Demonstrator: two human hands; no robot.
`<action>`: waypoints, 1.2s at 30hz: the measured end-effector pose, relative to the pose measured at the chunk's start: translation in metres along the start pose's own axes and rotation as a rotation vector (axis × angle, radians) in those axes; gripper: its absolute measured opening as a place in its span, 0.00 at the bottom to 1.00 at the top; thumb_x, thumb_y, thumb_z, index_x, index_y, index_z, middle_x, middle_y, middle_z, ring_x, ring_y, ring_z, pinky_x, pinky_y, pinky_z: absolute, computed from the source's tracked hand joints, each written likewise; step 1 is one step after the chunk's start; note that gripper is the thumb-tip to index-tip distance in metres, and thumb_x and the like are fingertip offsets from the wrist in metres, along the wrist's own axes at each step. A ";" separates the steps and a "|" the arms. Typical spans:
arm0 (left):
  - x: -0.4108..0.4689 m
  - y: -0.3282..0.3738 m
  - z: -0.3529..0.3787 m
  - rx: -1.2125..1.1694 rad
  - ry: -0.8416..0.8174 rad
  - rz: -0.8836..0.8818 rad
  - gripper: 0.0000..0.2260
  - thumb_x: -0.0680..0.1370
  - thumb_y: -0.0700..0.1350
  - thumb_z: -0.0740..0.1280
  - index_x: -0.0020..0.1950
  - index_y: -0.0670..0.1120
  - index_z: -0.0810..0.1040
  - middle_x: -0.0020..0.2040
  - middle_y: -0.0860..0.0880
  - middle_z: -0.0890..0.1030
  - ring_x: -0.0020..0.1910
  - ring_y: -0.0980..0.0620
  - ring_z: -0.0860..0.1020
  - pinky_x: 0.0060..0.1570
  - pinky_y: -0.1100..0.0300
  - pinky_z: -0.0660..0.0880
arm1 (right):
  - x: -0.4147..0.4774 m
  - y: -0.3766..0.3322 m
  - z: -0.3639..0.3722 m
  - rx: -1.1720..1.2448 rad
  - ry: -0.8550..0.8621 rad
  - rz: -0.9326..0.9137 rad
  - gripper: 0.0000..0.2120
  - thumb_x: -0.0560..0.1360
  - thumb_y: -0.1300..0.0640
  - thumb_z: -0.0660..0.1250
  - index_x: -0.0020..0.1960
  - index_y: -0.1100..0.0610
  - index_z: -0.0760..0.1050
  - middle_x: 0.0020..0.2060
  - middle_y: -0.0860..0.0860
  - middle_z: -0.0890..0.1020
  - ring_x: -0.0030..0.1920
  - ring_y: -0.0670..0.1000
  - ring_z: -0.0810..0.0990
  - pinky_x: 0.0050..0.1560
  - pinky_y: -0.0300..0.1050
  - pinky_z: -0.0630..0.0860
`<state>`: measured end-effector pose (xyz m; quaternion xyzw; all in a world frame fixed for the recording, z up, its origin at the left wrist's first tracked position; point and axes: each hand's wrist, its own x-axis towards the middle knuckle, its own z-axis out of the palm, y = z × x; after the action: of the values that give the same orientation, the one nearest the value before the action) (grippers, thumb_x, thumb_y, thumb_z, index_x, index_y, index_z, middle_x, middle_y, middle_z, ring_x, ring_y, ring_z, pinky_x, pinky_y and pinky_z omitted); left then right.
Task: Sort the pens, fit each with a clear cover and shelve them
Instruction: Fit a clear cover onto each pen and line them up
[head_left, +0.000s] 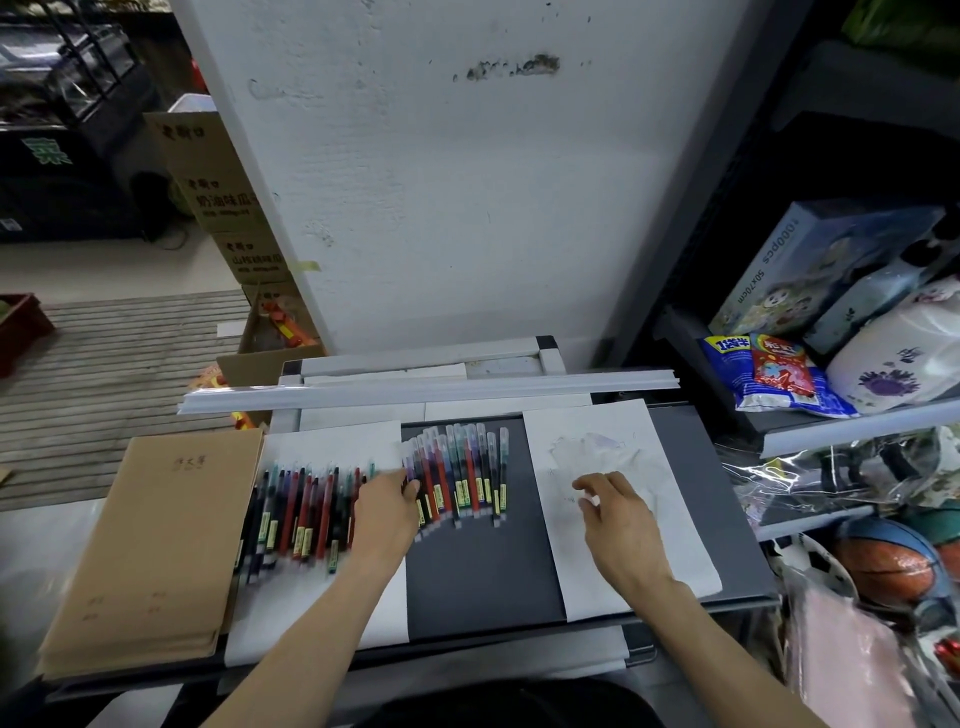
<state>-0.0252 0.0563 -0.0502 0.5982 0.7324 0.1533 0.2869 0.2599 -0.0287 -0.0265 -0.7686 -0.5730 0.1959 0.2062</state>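
Free: bare strip of dark grey bench (478, 571) btwn two white paper sheets (649, 571), in front of covered pens (462, 478). Left blocked by loose coloured pens (301, 514) & brown paper notebook stack (150, 545); back by long pale plastic rail (431, 392) & white wall (467, 208); right by dark shelf unit (852, 431).

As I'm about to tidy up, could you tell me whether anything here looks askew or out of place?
The long pale strip lies slanted across the back of the table, overhanging its left edge. The right-hand row of pens fans out crooked at its left end, by the left hand.
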 end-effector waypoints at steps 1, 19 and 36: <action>0.001 0.000 0.000 -0.012 -0.006 -0.001 0.12 0.85 0.41 0.65 0.43 0.38 0.77 0.36 0.48 0.79 0.31 0.50 0.75 0.32 0.60 0.68 | -0.002 -0.005 0.002 0.061 -0.010 -0.009 0.11 0.82 0.60 0.64 0.61 0.49 0.79 0.57 0.44 0.77 0.45 0.47 0.82 0.49 0.47 0.80; -0.013 -0.030 -0.041 0.286 0.021 -0.039 0.09 0.78 0.49 0.71 0.43 0.46 0.75 0.38 0.48 0.80 0.36 0.44 0.81 0.36 0.51 0.79 | -0.026 -0.069 0.006 0.526 -0.217 0.153 0.12 0.80 0.57 0.72 0.61 0.47 0.82 0.48 0.41 0.85 0.49 0.32 0.80 0.48 0.23 0.73; -0.030 -0.009 -0.054 0.186 0.034 0.024 0.04 0.77 0.48 0.66 0.45 0.49 0.77 0.36 0.53 0.79 0.35 0.48 0.78 0.35 0.56 0.73 | -0.035 -0.088 -0.014 1.346 -0.271 0.450 0.09 0.82 0.67 0.66 0.61 0.64 0.76 0.51 0.65 0.86 0.54 0.63 0.86 0.62 0.54 0.80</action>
<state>-0.0608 0.0314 -0.0057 0.6285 0.7409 0.0982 0.2155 0.1878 -0.0408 0.0349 -0.5432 -0.1763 0.6379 0.5166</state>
